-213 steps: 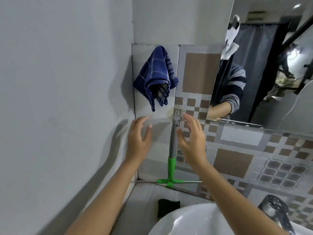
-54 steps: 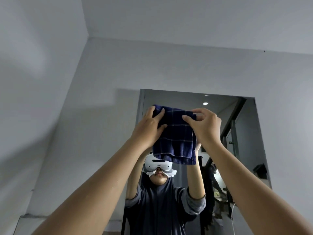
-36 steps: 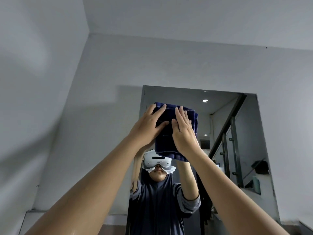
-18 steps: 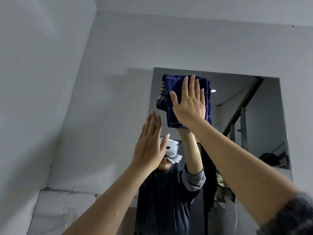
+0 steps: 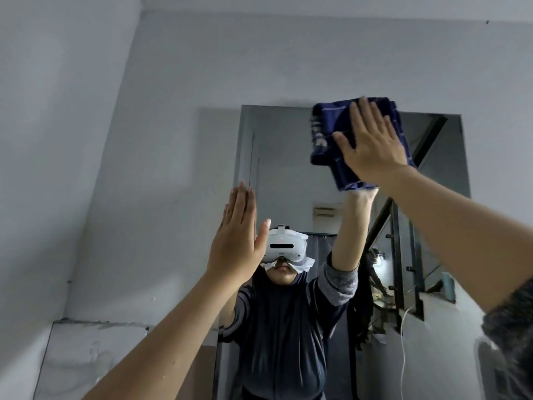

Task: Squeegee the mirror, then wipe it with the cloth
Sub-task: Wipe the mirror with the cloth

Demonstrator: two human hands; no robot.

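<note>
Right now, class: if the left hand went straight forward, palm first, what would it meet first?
Probably the mirror: the left hand is open, flat and empty, facing its left edge. Its distance from the glass is unclear.

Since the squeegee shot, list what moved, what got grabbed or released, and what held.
The cloth came off its wall hook, was folded in both hands, and now slides right along the mirror's top under the flat right hand. The left hand let go and hangs open. The mirror stayed put.
</note>
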